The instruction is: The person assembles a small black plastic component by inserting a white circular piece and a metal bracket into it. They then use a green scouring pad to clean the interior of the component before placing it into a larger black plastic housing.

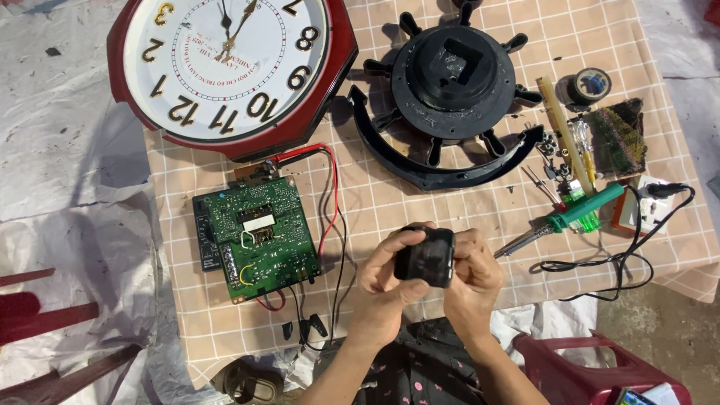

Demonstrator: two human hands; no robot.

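Left hand (384, 274): fingers curling tight over the small black box (427, 256), pinching its left edge.
Right hand (472, 271): gripping the box's right side, possibly pressing its back.
Box: being held above the checked cloth (480, 210), between green circuit board (255, 238) and soldering iron (559, 220).

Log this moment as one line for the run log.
left hand: gripping small black box | right hand: gripping same box | circuit board: beside, untouched
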